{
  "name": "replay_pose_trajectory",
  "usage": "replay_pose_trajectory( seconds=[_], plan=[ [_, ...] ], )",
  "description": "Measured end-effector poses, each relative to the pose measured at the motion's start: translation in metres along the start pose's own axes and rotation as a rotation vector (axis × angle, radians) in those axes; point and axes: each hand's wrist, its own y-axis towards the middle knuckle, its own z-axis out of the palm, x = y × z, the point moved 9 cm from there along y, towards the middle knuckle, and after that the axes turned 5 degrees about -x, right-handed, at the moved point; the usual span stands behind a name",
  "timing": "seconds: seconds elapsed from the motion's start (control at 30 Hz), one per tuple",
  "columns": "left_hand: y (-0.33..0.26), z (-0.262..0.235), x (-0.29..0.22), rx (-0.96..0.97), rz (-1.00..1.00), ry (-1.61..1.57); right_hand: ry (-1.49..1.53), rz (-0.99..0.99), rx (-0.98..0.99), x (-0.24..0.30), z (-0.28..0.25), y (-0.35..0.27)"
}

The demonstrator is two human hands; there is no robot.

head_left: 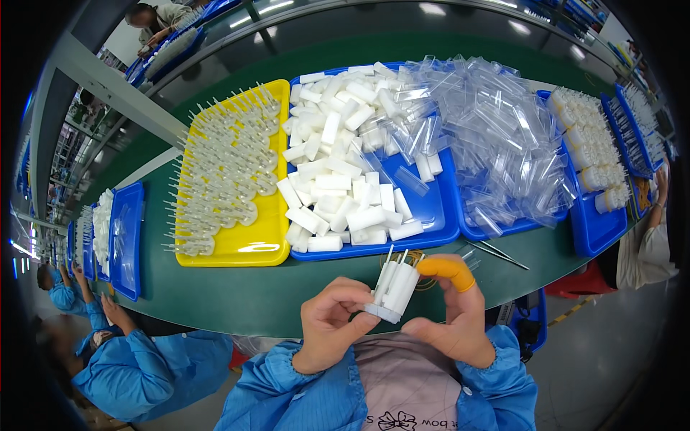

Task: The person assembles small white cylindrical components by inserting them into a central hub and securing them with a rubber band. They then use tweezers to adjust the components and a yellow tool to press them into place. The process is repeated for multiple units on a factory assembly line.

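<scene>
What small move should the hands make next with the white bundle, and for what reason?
Probably the right hand should press the loose white pieces into line. The bundle of white blocks, held between both hands above the green table, looks uneven, with thin stems sticking out on top. The left hand already grips its base, so it can stay steady.

Both forearms wear bright blue work-coat sleeves with gathered elastic cuffs; the right hand [454, 316] has an orange rubber cot on one of its fingers [447, 269]; the left hand [332, 322] is bare.

right palm [460, 330] behind bundle [394, 291]
</scene>
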Motion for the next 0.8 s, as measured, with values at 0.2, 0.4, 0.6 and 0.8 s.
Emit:
replay_pose_trajectory(
  seconds=[0.2, 0.4, 0.6, 0.8],
  plan=[
    [-0.005, -0.003, -0.011, -0.03, 0.11, 0.05, -0.159, -0.07, 0.014, 0.01, 0.012, -0.002],
    [0.005, -0.029, -0.029, -0.151, 0.187, 0.122, -0.4, -0.226, 0.136, 0.041, 0.016, 0.057],
    [0.002, -0.046, -0.036, -0.192, 0.198, 0.173, -0.951, -0.544, 0.216, 0.017, 0.061, 0.081],
    [0.003, -0.052, -0.04, -0.165, 0.105, 0.239, -0.787, -0.462, 0.083, 0.043, 0.042, 0.077]
  ],
)
